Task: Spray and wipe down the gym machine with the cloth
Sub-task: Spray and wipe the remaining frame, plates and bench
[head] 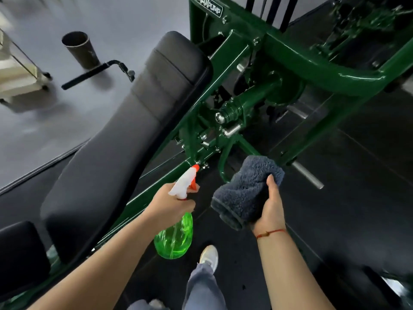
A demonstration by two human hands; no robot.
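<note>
The gym machine has a dark green steel frame [290, 57] and a long black padded bench [125, 139] running from lower left to upper middle. My left hand [172, 204] grips a clear green spray bottle [175, 238] by its neck, a finger on the orange trigger. Its white head and orange nozzle [195, 168] point at the green frame joint just beyond the bench's right side. My right hand [271, 209] holds a folded dark grey fluffy cloth [245, 193] in the air, right of the bottle and just short of the frame.
Black rubber flooring [346, 220] lies under the machine; grey floor [44, 135] lies to the left. A dark cylindrical bin [80, 49] and a black handle bar [98, 72] are at the upper left. My shoe [209, 257] stands below the bottle. A steel peg [307, 174] juts out right of the cloth.
</note>
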